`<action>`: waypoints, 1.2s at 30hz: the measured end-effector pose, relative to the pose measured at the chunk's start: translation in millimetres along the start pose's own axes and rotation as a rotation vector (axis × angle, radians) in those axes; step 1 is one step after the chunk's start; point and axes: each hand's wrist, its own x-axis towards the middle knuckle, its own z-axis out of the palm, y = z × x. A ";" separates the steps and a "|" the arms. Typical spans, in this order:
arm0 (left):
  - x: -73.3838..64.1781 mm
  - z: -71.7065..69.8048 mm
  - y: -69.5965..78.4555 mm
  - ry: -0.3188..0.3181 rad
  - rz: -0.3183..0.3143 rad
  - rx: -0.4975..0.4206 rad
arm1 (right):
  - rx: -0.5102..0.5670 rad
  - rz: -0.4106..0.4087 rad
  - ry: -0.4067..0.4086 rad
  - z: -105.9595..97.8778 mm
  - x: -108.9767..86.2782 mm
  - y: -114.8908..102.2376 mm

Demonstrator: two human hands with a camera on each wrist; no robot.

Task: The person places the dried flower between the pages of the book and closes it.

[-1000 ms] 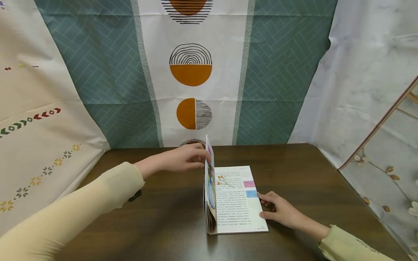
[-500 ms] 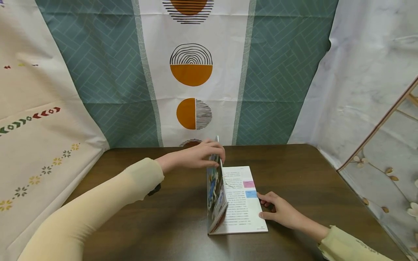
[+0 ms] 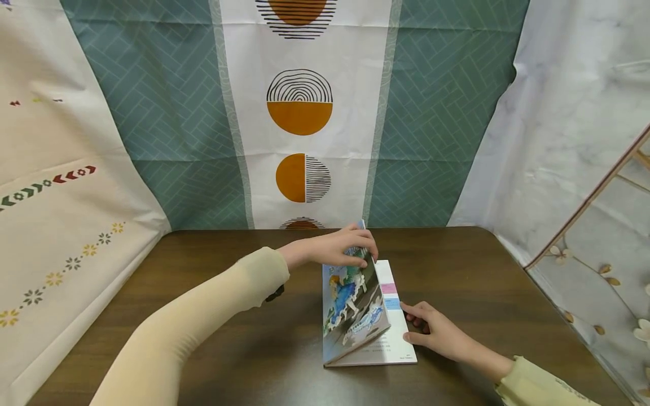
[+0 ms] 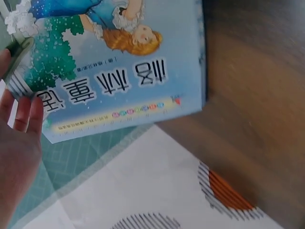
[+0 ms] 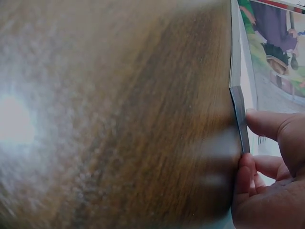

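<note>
A children's book (image 3: 350, 310) with an illustrated cover lies partly open on the table. Its front cover and a block of pages slant up over the right-hand text page (image 3: 401, 338). My left hand (image 3: 342, 246) grips the raised part at its top right corner; in the left wrist view, the fingers (image 4: 34, 117) and thumb bend about the page edge. At the book's right edge, my right hand (image 3: 437, 330) pinches the lower pages between thumb and fingers, seen close up in the right wrist view as the hand (image 5: 281, 191) on the book's edge (image 5: 239, 114). Most of the text page is hidden.
The dark wooden table (image 3: 244, 338) extends around the book. Behind it hangs a green and white patterned cloth (image 3: 431, 113). A cream embroidered cloth (image 3: 66, 225) hangs at the left, and a pale floral cloth (image 3: 584, 197) at the right.
My left hand has swung the cover and pages from upright over to the right, covering the sprig on the text page. The front cover now faces up. My right hand has stayed in place.
</note>
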 end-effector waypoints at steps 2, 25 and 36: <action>5.6 4.4 0.4 -0.007 -0.004 -0.006 | 0.002 -0.009 0.008 0.5 0.2 0.8; 63.0 71.2 -14.2 -0.151 0.011 0.016 | -0.021 -0.080 0.032 2.7 -15.3 3.6; 73.7 90.1 -18.3 -0.239 -0.018 0.043 | 0.047 -0.058 0.008 3.6 -19.5 4.4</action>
